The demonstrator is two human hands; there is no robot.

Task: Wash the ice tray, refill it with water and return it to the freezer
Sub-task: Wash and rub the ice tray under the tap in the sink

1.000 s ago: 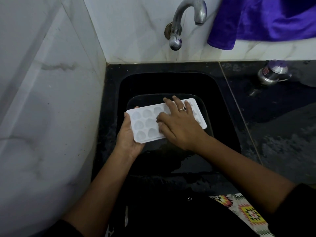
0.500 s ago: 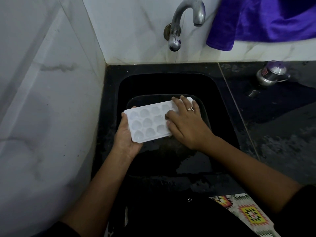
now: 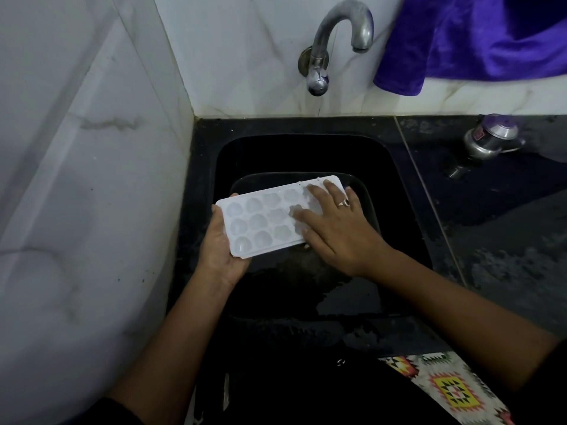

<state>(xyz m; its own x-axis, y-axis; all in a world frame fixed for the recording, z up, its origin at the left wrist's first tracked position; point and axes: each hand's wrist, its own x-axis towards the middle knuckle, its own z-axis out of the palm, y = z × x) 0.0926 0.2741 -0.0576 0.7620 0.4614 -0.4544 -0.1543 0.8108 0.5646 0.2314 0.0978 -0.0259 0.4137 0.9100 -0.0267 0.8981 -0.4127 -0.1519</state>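
Since a second ago the right hand (image 3: 334, 231) has slid from the middle of the ice tray (image 3: 264, 222) to its far right end, baring more of the round cups. That hand lies flat and open on top, fingers spread, a ring on one finger; it covers the tray's right third, so the cups there cannot be seen. At the other end the left hand (image 3: 219, 250) grips the tray's short edge from below, thumb at the far corner; its fingers are hidden under the plastic. Both hands hold the tray, slightly slanted, over a black sink (image 3: 405, 191), above a darker basin or dish (image 3: 365, 210) whose outline is hard to make out. Whether the cups hold water cannot be told. A curved metal tap (image 3: 334, 38) sits on the marble wall behind, and no stream shows beneath it. Purple cloth (image 3: 478, 38) is cut off at the top right. On the dark counter stands a small steel container (image 3: 491, 138), blurred. Patterned fabric (image 3: 445, 388) shows at the bottom edge.
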